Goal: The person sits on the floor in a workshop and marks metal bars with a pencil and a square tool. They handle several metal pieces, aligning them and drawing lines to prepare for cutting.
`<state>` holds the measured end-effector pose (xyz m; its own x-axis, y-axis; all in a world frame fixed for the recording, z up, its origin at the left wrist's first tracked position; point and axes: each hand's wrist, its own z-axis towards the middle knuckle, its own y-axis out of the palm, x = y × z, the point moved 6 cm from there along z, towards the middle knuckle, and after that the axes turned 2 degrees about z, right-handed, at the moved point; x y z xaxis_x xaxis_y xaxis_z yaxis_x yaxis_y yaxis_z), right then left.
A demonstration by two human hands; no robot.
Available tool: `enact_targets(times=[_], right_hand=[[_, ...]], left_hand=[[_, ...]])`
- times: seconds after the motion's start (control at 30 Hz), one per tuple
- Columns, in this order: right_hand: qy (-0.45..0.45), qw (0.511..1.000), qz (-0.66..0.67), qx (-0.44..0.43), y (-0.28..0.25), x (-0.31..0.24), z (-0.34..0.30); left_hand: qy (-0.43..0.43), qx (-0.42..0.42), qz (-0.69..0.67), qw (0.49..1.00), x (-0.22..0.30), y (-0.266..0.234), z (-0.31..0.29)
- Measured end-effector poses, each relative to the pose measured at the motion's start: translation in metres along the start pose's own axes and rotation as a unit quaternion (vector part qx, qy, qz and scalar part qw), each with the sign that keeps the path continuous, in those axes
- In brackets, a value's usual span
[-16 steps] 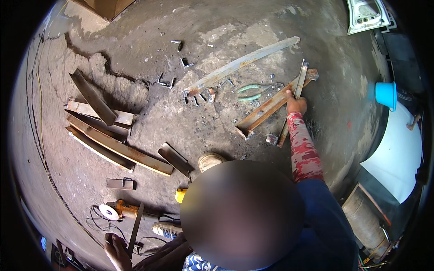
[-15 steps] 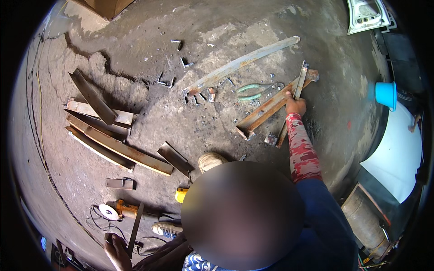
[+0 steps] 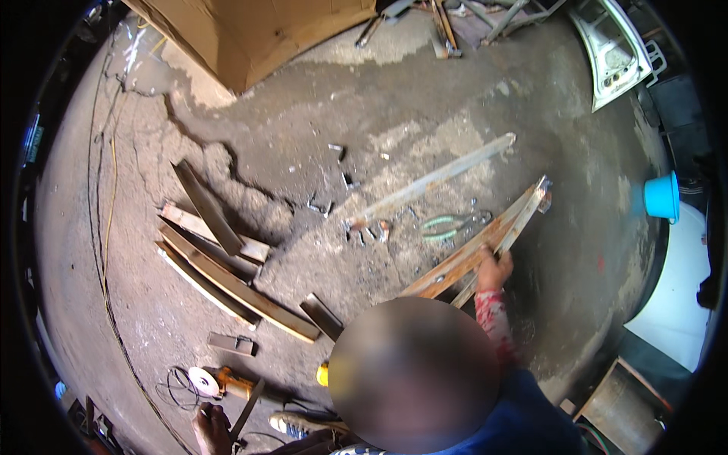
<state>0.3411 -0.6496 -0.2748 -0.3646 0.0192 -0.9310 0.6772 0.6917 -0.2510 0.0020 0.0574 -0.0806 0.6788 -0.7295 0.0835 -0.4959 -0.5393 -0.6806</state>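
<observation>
My right hand [image 3: 494, 269], in a red patterned sleeve, is closed around a narrow steel bar [image 3: 522, 222]. That bar lies slanted alongside a rusty steel channel [image 3: 444, 277], their far ends close together. A large blurred patch hides the near end of the channel. At the lower left, my left hand [image 3: 211, 426] has its fingers curled at the lower end of a flat metal strip [image 3: 249, 409]; the grip is only partly visible. An orange angle grinder [image 3: 233, 383] with a pale disc lies just beyond the strip. Green-handled pliers [image 3: 437, 227] rest left of the channel.
Rusty channel pieces [image 3: 235, 277] are grouped on the left, with a short steel piece [image 3: 231, 343] nearer. A long pale bar [image 3: 440, 179] and small metal offcuts [image 3: 320, 206] lie farther out. A cardboard box [image 3: 265, 38] stands at the back, a blue bucket [image 3: 661, 197] at the right. Cables [image 3: 106, 296] cross the left floor.
The view has shifted, bringing more of the cardboard box into sight. My right hand has turned the narrow bar, which now runs more nearly in line with the channel.
</observation>
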Motion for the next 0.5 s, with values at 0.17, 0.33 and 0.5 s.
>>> enact_targets(times=[0.17,0.33,0.5], right_hand=[[-0.018,0.994,0.101,-0.029,0.076,-0.101,-0.025],[-0.196,0.967,0.07,-0.15,0.206,-0.324,0.109],[-0.33,0.939,0.05,-0.081,0.239,-0.485,0.135]], left_hand=[[0.086,0.09,-0.322,0.939,0.006,0.002,0.008],[0.034,0.093,-0.323,0.941,0.003,0.003,0.013],[0.081,0.106,-0.23,0.964,0.044,-0.02,-0.025]])
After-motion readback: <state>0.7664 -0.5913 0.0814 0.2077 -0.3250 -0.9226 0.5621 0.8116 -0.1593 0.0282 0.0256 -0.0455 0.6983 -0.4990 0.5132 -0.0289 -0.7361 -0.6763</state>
